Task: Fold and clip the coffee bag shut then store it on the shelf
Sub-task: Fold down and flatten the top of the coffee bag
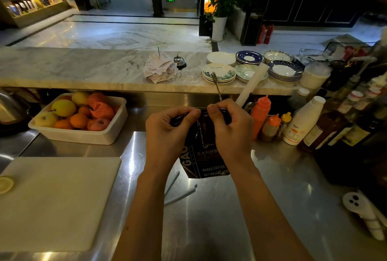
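Observation:
A black coffee bag [206, 156] with white lettering stands upright on the steel counter in the middle of the view. My left hand [167, 135] pinches the left part of its folded-over top. My right hand [230, 131] pinches the right part of the same fold. A long pale bag clip [180, 197] lies open in a V on the counter just in front of the bag, touched by neither hand.
A white tub of fruit [79, 133] sits to the left, a white cutting board [56, 200] at the near left. Squeeze bottles [260, 112] and syrup bottles [326, 126] crowd the right. Stacked saucers [218, 72] line the marble ledge behind.

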A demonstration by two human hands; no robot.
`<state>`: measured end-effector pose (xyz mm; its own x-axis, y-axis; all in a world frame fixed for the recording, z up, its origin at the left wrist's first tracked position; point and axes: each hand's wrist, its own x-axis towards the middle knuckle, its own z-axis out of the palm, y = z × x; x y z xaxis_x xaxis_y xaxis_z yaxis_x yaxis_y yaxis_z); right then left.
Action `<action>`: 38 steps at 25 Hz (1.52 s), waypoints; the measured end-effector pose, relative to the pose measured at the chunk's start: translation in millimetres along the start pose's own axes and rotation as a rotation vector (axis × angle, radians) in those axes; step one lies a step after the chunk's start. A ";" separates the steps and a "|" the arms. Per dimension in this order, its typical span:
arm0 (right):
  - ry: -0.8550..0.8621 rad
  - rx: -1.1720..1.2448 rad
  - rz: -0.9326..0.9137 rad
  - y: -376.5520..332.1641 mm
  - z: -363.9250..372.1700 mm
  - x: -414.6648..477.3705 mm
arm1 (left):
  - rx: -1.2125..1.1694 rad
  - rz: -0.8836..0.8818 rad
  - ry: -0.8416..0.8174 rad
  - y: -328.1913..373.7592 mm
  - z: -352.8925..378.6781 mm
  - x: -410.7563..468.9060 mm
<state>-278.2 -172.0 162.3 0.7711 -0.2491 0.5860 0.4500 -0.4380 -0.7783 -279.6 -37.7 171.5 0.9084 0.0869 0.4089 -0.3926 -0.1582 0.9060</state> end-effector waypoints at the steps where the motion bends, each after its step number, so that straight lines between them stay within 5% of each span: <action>1: -0.002 0.000 0.003 0.2 -0.3 -0.6 | -0.017 -0.026 0.018 -2.0 -2.6 0.5; 8: 0.006 0.018 0.034 0.9 -0.5 -1.6 | -0.089 -0.049 -0.070 -7.5 -17.2 -1.1; 14: 0.002 0.066 0.005 -6.1 -0.8 1.1 | -0.217 -0.138 0.074 -8.1 -13.1 -3.2; 26: 0.078 0.150 0.057 -4.8 -7.0 10.2 | -0.265 -0.094 -0.077 1.1 -1.4 -7.7; 35: -0.251 0.309 0.135 7.4 -21.9 18.2 | -0.289 -0.056 0.065 -7.1 -2.1 -0.3; 38: -0.196 0.154 0.097 11.3 -16.1 17.3 | -0.262 -0.037 0.058 -7.6 -1.0 1.8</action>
<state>-267.0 -195.1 167.3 0.8797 -0.1046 0.4638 0.4214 -0.2803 -0.8625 -275.2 -35.3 165.4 0.9160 0.1453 0.3738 -0.3900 0.1051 0.9148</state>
